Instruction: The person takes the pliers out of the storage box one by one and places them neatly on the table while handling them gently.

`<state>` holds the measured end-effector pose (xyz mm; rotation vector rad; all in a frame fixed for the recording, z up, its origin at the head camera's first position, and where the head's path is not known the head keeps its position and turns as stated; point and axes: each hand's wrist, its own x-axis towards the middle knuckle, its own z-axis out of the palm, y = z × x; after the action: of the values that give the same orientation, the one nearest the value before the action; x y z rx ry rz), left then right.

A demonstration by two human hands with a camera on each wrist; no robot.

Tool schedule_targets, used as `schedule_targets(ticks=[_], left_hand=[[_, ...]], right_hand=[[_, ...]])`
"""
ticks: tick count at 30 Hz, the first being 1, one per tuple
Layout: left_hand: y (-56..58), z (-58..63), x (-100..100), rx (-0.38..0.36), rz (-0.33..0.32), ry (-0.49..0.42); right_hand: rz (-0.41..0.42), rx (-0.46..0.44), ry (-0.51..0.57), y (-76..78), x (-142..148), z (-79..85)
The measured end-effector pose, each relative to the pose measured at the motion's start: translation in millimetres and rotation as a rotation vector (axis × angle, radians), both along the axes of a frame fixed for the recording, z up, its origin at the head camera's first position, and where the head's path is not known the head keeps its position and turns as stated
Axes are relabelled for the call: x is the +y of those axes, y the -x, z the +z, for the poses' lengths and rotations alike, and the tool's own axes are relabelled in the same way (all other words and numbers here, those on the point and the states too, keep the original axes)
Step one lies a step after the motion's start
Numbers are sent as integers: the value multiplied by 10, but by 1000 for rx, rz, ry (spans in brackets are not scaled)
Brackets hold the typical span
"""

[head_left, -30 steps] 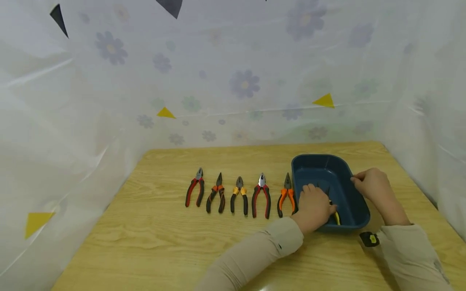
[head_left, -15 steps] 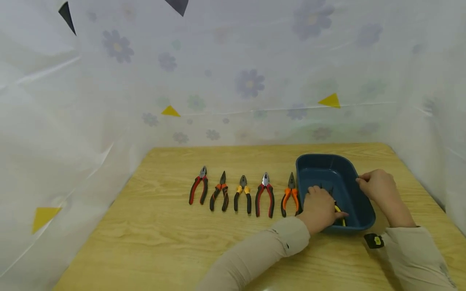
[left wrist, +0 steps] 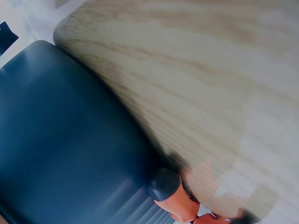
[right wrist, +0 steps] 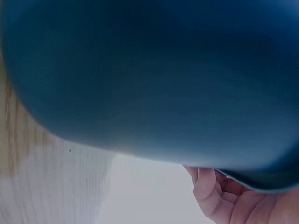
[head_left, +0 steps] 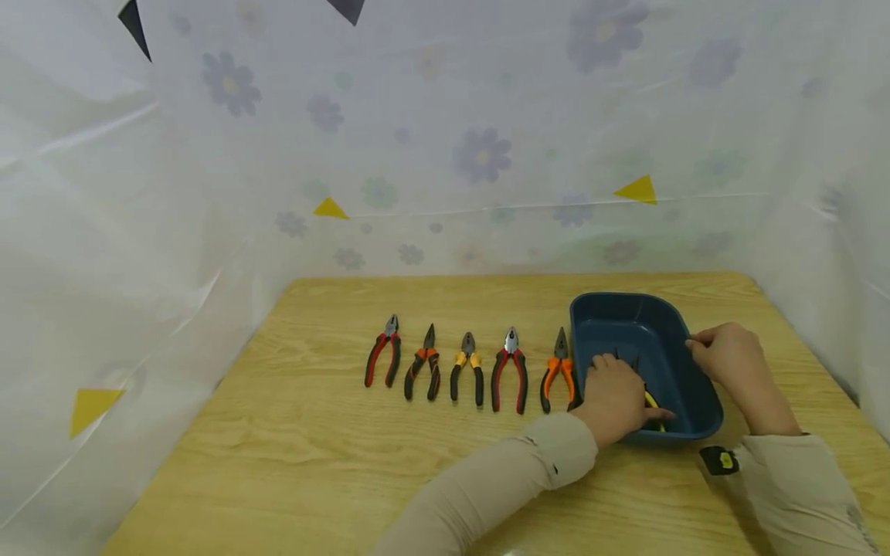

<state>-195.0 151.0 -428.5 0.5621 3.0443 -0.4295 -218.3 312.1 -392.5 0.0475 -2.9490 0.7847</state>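
My left hand (head_left: 615, 398) reaches over the near left side of a dark blue plastic tub (head_left: 677, 367). Its thumb stretches rightward across the yellow handle of pliers (head_left: 651, 400) lying inside; the other fingertips are hidden. Two dark tips (head_left: 635, 361) show beyond the hand, and whether they belong to one tool cannot be told. At the tub's right rim, my right hand (head_left: 733, 363) pinches the edge; curled fingers (right wrist: 210, 193) show there in the right wrist view. Orange-handled long-nose pliers (head_left: 558, 367) lie just outside the tub's left wall, one handle end (left wrist: 175, 200) close to it.
Left of the tub, several more pliers stand in a row on the wood-grain table (head_left: 313, 463): red-black (head_left: 511, 371), yellow-black (head_left: 467, 371), orange-black (head_left: 424, 371) and red-black at the far left. A pale flowered sheet (head_left: 445, 154) walls the back and sides.
My left thumb has spread outward to the right, over the yellow handle. The right hand keeps its place on the rim. The whole scene shifts slightly right as the head view turns.
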Motion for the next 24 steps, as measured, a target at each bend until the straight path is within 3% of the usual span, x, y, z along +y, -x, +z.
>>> schedule_targets(ticks=[8, 16, 24], left_hand=[[27, 17, 46, -110, 74, -44], [-9, 22, 26, -124, 40, 6], [13, -11, 57, -97, 37, -25]], right_hand=[[11, -37, 14, 16, 25, 8], [27, -6, 25, 12, -6, -37], [10, -23, 14, -12, 5, 4]])
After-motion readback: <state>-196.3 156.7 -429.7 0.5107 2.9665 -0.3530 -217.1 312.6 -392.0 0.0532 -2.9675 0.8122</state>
